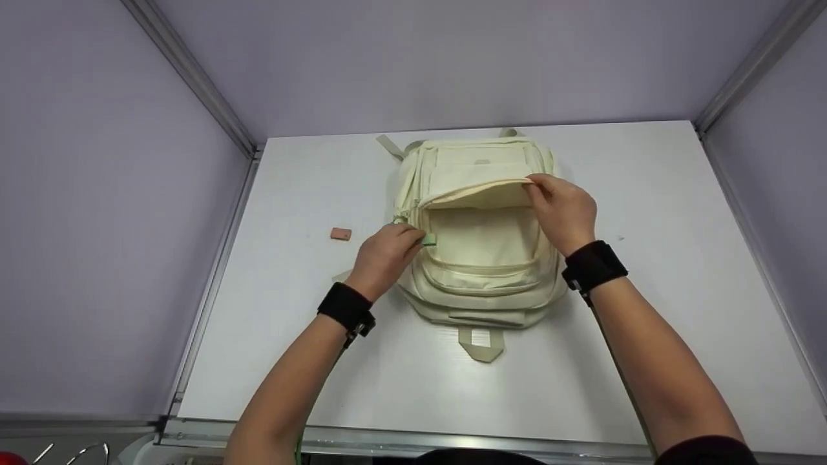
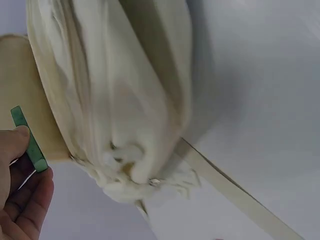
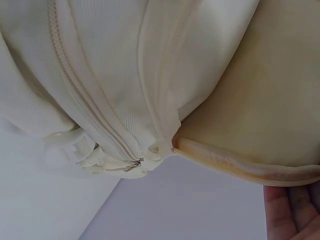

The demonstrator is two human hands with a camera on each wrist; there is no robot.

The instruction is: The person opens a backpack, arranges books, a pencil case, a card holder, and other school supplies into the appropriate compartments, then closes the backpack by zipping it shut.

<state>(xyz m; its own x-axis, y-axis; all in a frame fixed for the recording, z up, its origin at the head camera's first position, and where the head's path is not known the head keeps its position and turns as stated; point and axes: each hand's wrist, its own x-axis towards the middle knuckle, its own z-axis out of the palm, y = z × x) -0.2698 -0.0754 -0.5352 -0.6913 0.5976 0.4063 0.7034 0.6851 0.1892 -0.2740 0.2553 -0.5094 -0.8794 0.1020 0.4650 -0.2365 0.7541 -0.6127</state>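
Observation:
A cream backpack [image 1: 481, 303] lies on its back on the white table, its front pocket unzipped. My right hand [image 1: 567, 210] grips the edge of the pocket flap [image 1: 484, 191] and holds it raised; in the right wrist view its fingers [image 3: 282, 215] are at the zipper edge. At the pocket's left side, my left hand [image 1: 391, 252] pinches a small flat green block [image 2: 29, 140] between thumb and fingers. The green block is above the pocket opening in the head view. A small reddish-brown block [image 1: 340, 234] lies on the table left of the backpack.
The white table [image 1: 672, 361] is bounded by pale walls with metal corner frames [image 1: 207, 84]. A strap loop [image 1: 482, 352] extends from the backpack toward the table's front. Below the front edge at left are a red object [image 1: 11, 458] and curved metal wires [image 1: 90, 449].

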